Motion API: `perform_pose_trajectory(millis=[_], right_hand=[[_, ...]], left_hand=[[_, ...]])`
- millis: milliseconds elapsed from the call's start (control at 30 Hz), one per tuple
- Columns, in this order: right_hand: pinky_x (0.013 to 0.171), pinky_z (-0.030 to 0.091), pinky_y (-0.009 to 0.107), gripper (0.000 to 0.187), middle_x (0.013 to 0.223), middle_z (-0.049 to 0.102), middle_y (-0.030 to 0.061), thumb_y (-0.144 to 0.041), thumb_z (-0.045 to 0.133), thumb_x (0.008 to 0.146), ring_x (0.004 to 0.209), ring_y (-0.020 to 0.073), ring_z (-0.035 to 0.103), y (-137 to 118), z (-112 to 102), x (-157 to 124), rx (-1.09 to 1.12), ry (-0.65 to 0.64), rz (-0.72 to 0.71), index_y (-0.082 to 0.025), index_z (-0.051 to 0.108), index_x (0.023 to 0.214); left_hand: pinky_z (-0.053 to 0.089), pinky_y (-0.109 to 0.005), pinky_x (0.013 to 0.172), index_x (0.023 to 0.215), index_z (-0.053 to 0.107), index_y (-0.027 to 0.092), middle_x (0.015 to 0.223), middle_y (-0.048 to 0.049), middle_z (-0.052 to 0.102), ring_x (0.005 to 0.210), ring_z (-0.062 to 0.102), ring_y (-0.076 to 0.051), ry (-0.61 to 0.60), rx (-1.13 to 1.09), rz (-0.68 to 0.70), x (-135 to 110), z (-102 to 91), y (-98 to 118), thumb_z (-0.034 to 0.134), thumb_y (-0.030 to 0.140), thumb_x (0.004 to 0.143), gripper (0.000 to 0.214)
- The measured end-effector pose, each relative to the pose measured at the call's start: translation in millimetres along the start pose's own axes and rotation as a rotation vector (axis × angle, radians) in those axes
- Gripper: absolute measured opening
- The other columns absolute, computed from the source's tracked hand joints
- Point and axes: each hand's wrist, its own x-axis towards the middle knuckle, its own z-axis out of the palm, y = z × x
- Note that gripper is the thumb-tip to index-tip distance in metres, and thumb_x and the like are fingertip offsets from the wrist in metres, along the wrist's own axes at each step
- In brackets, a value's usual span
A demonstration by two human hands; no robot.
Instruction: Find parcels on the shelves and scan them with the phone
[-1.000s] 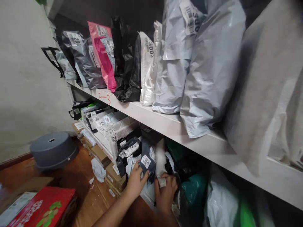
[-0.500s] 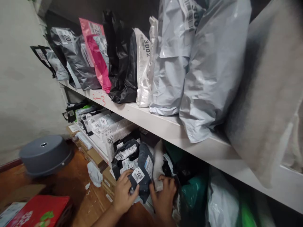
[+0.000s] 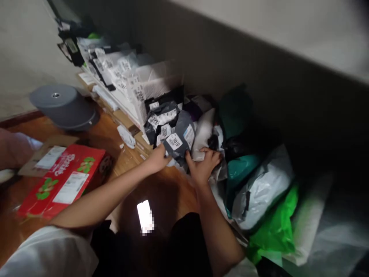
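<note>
A dark grey mailer bag [image 3: 182, 130] labelled 3010 stands in a row of parcels on the low shelf. My left hand [image 3: 158, 159] is closed on its lower left corner, fingertips partly hidden. My right hand [image 3: 204, 166] has thumb and fingers spread. Its thumb touches the right edge of the dark grey bag, while the fingers lie over the front of a white parcel [image 3: 203, 132] beside it. Left of these, a black bag [image 3: 161, 117] with a label reading 3003 leans among other dark packages.
White labelled parcels [image 3: 115, 71] line the shelf farther left. Teal [image 3: 240, 171], silver [image 3: 263, 188] and bright green [image 3: 276, 227] bags lie at right. A grey stool [image 3: 62, 105], a red box [image 3: 65, 181] and a lit phone [image 3: 145, 215] are on the floor. An upper shelf overhangs.
The view has tipped down, bringing the floor and phone into sight and the upper-shelf bags out of it. Both hands remain at the same parcels.
</note>
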Motion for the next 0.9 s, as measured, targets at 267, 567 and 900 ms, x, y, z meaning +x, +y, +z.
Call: perform_pose_trajectory(millis=[267,567,900], right_hand=[[0.094,0.034,0.055,0.035,0.094,0.049,0.0086,-0.049,0.067,0.073,0.098,0.0301,0.047,0.1,-2.3,-2.5,0.023,0.084,-0.055,-0.018,0.057,0.086],[0.093,0.035,0.049,0.042,0.1,0.06,0.0104,-0.046,0.067,0.071,0.098,0.029,0.05,-37.2,-2.2,0.6,0.083,-0.05,-0.29,-0.019,0.06,0.103],[0.071,0.037,0.035,0.018,0.065,0.05,0.0005,-0.018,0.044,0.084,0.075,0.0218,0.046,-16.3,8.1,1.5,0.228,0.108,-0.197,-0.023,0.043,0.067]], left_hand=[[0.048,-0.04,0.088,0.133,0.036,0.014,0.105,-0.0131,0.067,0.103,0.063,-0.028,0.059,0.063,-0.095,6.7,-9.8,5.3,0.057,0.029,0.075,0.063],[0.048,-0.038,0.076,0.122,0.045,0.011,0.099,-0.0175,0.069,0.097,0.065,-0.033,0.014,0.245,-0.176,10.5,-14.4,12.6,0.055,0.027,0.074,0.051],[0.049,-0.034,0.065,0.115,0.048,0.013,0.077,-0.0066,0.066,0.072,0.064,-0.024,0.321,-0.056,-0.105,0.5,12.5,-10.4,0.048,0.046,0.082,0.046]])
